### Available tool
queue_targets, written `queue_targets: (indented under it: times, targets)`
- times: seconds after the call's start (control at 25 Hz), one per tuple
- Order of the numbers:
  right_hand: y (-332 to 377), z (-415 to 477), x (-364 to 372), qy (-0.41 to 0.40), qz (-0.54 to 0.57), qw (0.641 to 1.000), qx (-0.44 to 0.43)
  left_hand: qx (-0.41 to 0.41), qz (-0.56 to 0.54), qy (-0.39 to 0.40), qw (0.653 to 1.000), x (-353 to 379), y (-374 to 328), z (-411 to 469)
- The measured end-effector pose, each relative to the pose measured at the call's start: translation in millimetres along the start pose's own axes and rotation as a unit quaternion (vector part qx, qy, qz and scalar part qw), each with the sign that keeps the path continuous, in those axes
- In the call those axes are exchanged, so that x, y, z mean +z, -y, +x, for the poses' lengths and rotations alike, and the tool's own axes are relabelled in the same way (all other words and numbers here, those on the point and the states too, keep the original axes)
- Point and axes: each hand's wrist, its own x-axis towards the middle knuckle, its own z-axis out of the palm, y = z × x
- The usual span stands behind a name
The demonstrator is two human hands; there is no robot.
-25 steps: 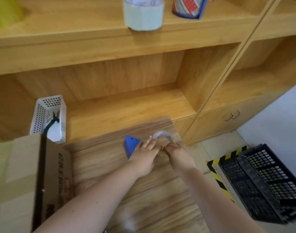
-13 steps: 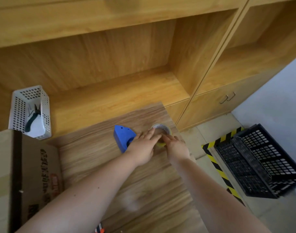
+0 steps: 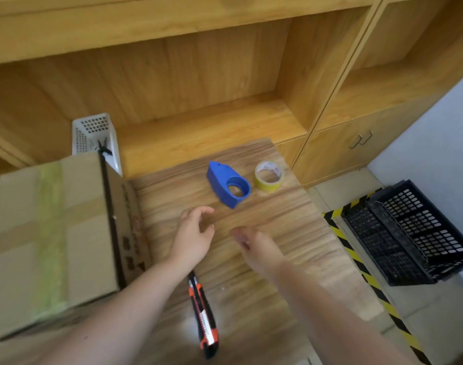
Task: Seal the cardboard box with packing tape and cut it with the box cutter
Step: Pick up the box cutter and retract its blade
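Observation:
A closed cardboard box [image 3: 54, 227] stands on the left of the wooden table [image 3: 277, 219], with strips of tape across its top. The yellow tape roll [image 3: 269, 176] lies flat near the table's far right edge, beside a blue tape dispenser [image 3: 228, 184]. An orange and black box cutter [image 3: 203, 314] lies near the front, partly under my left forearm. My left hand [image 3: 193, 237] hovers over the table's middle, fingers curled apart, holding nothing. My right hand [image 3: 259, 248] is next to it, blurred, also empty.
A white perforated basket [image 3: 93, 133] with a black-handled tool stands behind the box on a low shelf. A black plastic crate [image 3: 414, 230] sits on the floor at right, by yellow-black hazard tape [image 3: 356, 256]. Wooden shelving [image 3: 198, 75] rises behind the table.
Both hands have let go of the tape roll and drawn back toward me. The roll now lies alone beside the dispenser. The view has tilted down, showing the box cutter.

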Motion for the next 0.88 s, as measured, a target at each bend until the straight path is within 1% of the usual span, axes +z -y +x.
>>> queue_targets:
  times: [0.12,0.24,0.32,0.4,0.44,0.52,0.6,0.72,0.76,0.88]
  targets:
    - [8,-34,46,0.042,0.012,0.996,0.076,-0.045,-0.006,0.014,0.999,-8,32,-47]
    - [21,-57,90,0.041,-0.018,0.989,0.142,-0.104,-0.003,0.021,0.994,-9,63,-85]
    - [30,-66,115,0.034,-0.078,0.979,0.187,-0.181,-0.025,0.013,0.983,-3,84,-101]
    - [37,-71,137,0.037,-0.160,0.966,0.198,-0.256,-0.078,0.022,0.963,4,100,-110]
    - [39,-72,147,0.035,-0.187,0.962,0.194,-0.278,-0.102,0.028,0.955,9,105,-112]
    - [41,-73,159,0.022,-0.195,0.962,0.190,-0.296,-0.122,0.030,0.947,14,108,-113]
    - [42,-71,162,0.006,-0.174,0.965,0.195,-0.303,-0.145,0.008,0.942,14,107,-110]
    - [48,-67,151,-0.022,-0.128,0.972,0.194,-0.289,-0.174,0.009,0.941,7,95,-100]
    - [52,-66,145,-0.038,-0.109,0.976,0.184,-0.286,-0.185,0.016,0.940,4,91,-97]
    - [61,-63,127,-0.089,-0.045,0.985,0.138,-0.280,-0.264,0.038,0.922,-5,75,-90]
